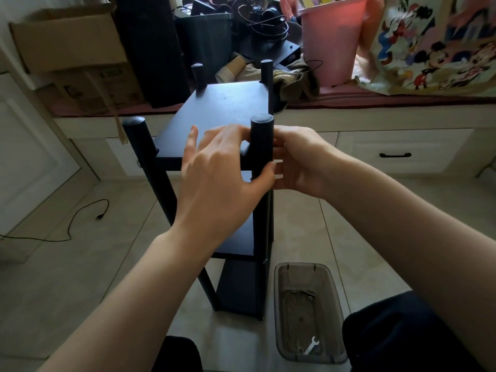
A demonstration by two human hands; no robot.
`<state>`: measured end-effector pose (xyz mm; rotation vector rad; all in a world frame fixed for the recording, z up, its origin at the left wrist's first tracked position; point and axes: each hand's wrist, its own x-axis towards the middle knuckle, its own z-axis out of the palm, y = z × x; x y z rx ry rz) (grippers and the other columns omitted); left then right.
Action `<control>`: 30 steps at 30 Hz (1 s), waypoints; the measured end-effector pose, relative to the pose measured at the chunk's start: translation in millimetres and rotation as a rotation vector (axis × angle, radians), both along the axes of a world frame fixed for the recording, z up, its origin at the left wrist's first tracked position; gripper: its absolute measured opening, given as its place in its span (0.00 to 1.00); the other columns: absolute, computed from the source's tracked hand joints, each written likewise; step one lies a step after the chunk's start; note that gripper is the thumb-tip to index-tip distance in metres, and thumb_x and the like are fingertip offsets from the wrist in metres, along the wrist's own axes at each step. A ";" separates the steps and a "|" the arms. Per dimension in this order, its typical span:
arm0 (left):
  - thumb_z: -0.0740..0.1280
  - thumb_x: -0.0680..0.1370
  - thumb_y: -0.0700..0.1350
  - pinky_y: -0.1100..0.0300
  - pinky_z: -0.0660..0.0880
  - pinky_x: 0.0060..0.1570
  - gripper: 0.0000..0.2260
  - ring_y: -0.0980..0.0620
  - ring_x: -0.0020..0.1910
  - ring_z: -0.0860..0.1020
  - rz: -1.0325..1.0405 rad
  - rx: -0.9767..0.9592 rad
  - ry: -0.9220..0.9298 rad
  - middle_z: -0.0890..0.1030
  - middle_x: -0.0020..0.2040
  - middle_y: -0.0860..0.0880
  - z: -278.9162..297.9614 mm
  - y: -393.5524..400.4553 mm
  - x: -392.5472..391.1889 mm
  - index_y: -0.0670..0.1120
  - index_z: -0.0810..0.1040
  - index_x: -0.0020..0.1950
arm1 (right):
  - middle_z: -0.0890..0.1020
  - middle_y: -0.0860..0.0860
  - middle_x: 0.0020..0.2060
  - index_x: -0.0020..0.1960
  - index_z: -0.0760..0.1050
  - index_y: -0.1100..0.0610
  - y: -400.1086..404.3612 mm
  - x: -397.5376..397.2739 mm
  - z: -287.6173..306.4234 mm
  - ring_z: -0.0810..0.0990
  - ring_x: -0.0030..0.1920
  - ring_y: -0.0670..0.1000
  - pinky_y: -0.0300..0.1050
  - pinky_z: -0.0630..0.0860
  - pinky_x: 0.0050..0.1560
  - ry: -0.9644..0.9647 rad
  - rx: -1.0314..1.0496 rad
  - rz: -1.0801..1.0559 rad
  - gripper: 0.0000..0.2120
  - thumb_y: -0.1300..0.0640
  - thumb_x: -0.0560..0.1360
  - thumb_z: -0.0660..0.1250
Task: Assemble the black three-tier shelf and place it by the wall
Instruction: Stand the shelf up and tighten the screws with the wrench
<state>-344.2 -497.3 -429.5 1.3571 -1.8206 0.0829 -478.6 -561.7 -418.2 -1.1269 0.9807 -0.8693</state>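
Standing upright on the tiled floor directly ahead of me: one black three-tier shelf [225, 111], its top board at hand height, two lower boards visible below my forearms.

Posts: four round black posts rise above the top board. The near-right post [261, 140] sits between my two hands.

Left hand [222, 170]: fingers spread over the near edge of the top board, thumb pressed against the near-right post from its left side.

Right hand [298, 159]: set against the right side of the same post, fingers curled in toward it; the post hides the fingertips, so I cannot tell whether they clamp it. The two hands are close together, the post alone between them.

Below my right forearm, on the floor just beside the shelf's foot: one clear plastic bin [308, 312] holding a small wrench [312, 345] and a few screws.

Beyond my hands: a pink bucket [332, 41] and a cardboard box [69, 41] on the window ledge.
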 end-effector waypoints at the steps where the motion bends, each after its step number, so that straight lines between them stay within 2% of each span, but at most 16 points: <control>1: 0.71 0.75 0.53 0.39 0.57 0.76 0.15 0.47 0.59 0.78 0.010 0.001 -0.021 0.74 0.47 0.57 0.6 0.6 0.9 0.46 0.78 0.56 | 0.83 0.52 0.40 0.50 0.79 0.55 -0.8 0.1 0.9 0.82 0.36 0.52 0.46 0.79 0.40 -0.004 0.003 -0.002 0.10 0.51 0.79 0.63; 4: 0.68 0.77 0.58 0.40 0.54 0.76 0.16 0.48 0.63 0.76 0.067 0.047 -0.082 0.73 0.49 0.58 2.5 1.7 4.8 0.48 0.76 0.56 | 0.84 0.52 0.40 0.47 0.81 0.55 -1.4 1.3 2.2 0.82 0.39 0.53 0.44 0.80 0.37 -0.003 -0.033 0.020 0.10 0.53 0.79 0.63; 7: 0.63 0.78 0.63 0.41 0.52 0.77 0.20 0.48 0.66 0.75 0.089 0.106 -0.128 0.80 0.55 0.55 2.6 2.3 8.2 0.50 0.74 0.62 | 0.83 0.54 0.43 0.48 0.81 0.57 -1.0 3.0 0.2 0.81 0.43 0.54 0.43 0.79 0.35 -0.003 -0.073 0.029 0.11 0.54 0.80 0.62; 9: 0.59 0.77 0.63 0.41 0.53 0.77 0.23 0.48 0.70 0.73 0.099 0.113 -0.145 0.82 0.61 0.51 2.5 4.2 7.8 0.51 0.75 0.66 | 0.83 0.54 0.41 0.49 0.81 0.58 -0.3 3.7 -0.8 0.81 0.43 0.54 0.43 0.79 0.35 0.001 -0.082 0.022 0.12 0.54 0.81 0.61; 11: 0.60 0.78 0.62 0.41 0.55 0.77 0.24 0.46 0.71 0.73 0.096 0.099 -0.149 0.82 0.62 0.49 1.9 6.1 6.0 0.49 0.77 0.66 | 0.83 0.55 0.42 0.51 0.81 0.60 0.7 3.3 -1.5 0.82 0.42 0.54 0.43 0.79 0.35 0.008 -0.084 0.019 0.13 0.53 0.81 0.61; 15: 0.64 0.77 0.58 0.44 0.67 0.66 0.20 0.42 0.63 0.77 0.071 0.060 -0.140 0.84 0.56 0.48 3.5 6.3 5.9 0.47 0.80 0.62 | 0.84 0.54 0.42 0.54 0.81 0.61 0.3 1.1 -2.0 0.82 0.40 0.52 0.43 0.80 0.35 -0.003 -0.083 0.041 0.14 0.53 0.81 0.62; 18: 0.64 0.76 0.57 0.45 0.70 0.60 0.18 0.42 0.58 0.78 0.080 0.054 -0.122 0.83 0.52 0.48 4.8 4.5 5.6 0.48 0.79 0.59 | 0.85 0.53 0.40 0.53 0.81 0.60 -1.1 0.7 -2.7 0.83 0.39 0.51 0.43 0.79 0.34 -0.015 -0.081 0.051 0.13 0.53 0.81 0.62; 21: 0.64 0.76 0.57 0.44 0.69 0.61 0.18 0.41 0.58 0.77 0.091 0.031 -0.099 0.83 0.51 0.47 1.3 4.0 2.4 0.46 0.79 0.58 | 0.86 0.51 0.39 0.52 0.81 0.60 -1.3 -0.7 -3.4 0.83 0.36 0.50 0.44 0.79 0.35 -0.020 -0.086 0.069 0.13 0.52 0.81 0.63; 27: 0.65 0.78 0.58 0.43 0.70 0.59 0.19 0.41 0.56 0.79 0.081 -0.069 -0.158 0.84 0.51 0.46 -8.9 -0.9 8.2 0.44 0.79 0.58 | 0.86 0.53 0.43 0.54 0.82 0.59 -3.3 -3.8 -6.0 0.84 0.42 0.51 0.45 0.80 0.39 -0.027 -0.074 0.088 0.13 0.51 0.80 0.63; 30: 0.64 0.78 0.58 0.44 0.71 0.58 0.19 0.41 0.55 0.79 0.073 -0.097 -0.143 0.84 0.51 0.47 -10.4 -2.9 8.9 0.44 0.80 0.58 | 0.86 0.52 0.43 0.51 0.83 0.57 -1.8 -3.8 -6.8 0.84 0.42 0.51 0.45 0.80 0.39 -0.029 -0.071 0.067 0.12 0.50 0.80 0.64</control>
